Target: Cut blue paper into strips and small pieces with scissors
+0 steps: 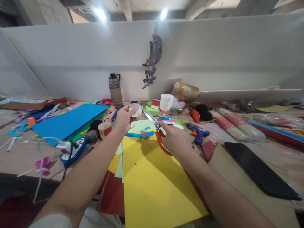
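Observation:
Between the fingers and thumb of my left hand is a white round paper piece, raised above the table. My right hand grips a pair of scissors by the red handles. The metal blades point up and left, their tips close to the paper piece's right edge; whether they touch it I cannot tell. Below the hands lie a yellow sheet, a light green sheet with small blue scraps, and a blue paper strip with a small brown round piece.
A blue glue gun and a black phone-like slab lie at right. Stacked paper cups and a bottle stand behind. At left are a blue sheet, a red-and-white cut cup and a corded power strip.

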`<action>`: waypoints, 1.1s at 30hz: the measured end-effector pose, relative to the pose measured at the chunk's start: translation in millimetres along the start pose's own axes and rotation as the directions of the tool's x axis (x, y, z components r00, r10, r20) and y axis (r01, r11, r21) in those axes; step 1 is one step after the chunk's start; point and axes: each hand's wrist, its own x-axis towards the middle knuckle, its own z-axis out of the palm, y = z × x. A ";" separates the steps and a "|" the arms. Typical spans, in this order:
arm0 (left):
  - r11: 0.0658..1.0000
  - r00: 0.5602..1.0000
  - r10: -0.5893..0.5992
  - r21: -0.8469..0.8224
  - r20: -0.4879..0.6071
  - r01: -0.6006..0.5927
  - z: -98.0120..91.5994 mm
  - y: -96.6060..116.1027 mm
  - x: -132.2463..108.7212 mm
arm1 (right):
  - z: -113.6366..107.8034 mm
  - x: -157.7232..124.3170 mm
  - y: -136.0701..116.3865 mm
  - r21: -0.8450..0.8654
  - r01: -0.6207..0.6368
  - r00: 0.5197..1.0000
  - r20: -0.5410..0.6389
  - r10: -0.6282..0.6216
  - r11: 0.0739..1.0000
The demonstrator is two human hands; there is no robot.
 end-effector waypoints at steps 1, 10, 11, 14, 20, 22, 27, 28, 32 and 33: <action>1.000 1.000 -0.004 0.000 0.006 0.004 0.5 0.2 -0.4 | -0.1 0.2 0.1 -0.004 -0.003 1.000 0.003 0.003 1.000; 0.988 0.992 -0.123 -0.095 -0.029 0.120 -0.3 4.1 0.2 | 3.9 1.1 -0.7 0.150 -0.053 0.999 0.005 0.052 0.987; 0.987 0.991 -0.129 -0.102 -0.028 0.126 -1.2 4.1 0.3 | 5.5 1.2 0.1 0.173 -0.037 0.999 -0.008 0.039 0.984; 0.991 0.994 -0.111 -0.072 0.004 0.111 -2.4 4.7 -1.7 | 10.4 1.5 3.3 0.208 0.005 0.998 -0.056 0.006 0.978; 0.995 0.994 -0.088 -0.051 0.059 0.091 2.0 7.2 -5.7 | 12.2 0.1 3.5 0.181 -0.011 0.998 -0.059 0.022 0.983; 0.994 0.995 -0.095 -0.057 0.036 0.097 2.2 6.3 -4.4 | 11.6 -0.6 2.2 0.176 0.004 0.997 -0.072 0.009 0.984; 0.998 0.999 -0.043 0.049 0.012 0.042 -1.2 0.5 -0.9 | 13.7 2.1 5.1 0.297 -0.005 0.996 -0.086 0.032 0.955; 0.993 1.000 -0.022 0.115 -0.020 0.024 -2.2 -1.0 -0.4 | 14.9 3.4 6.7 0.356 -0.012 0.995 -0.088 0.047 0.934; 0.948 0.997 0.033 0.318 -0.069 -0.009 -6.8 -6.7 2.1 | 20.6 8.3 12.1 0.581 0.015 0.991 -0.118 0.066 0.814; 0.949 0.998 0.037 0.314 -0.047 -0.020 -7.7 -7.9 3.1 | 21.9 8.6 12.6 0.621 0.030 0.992 -0.117 0.054 0.783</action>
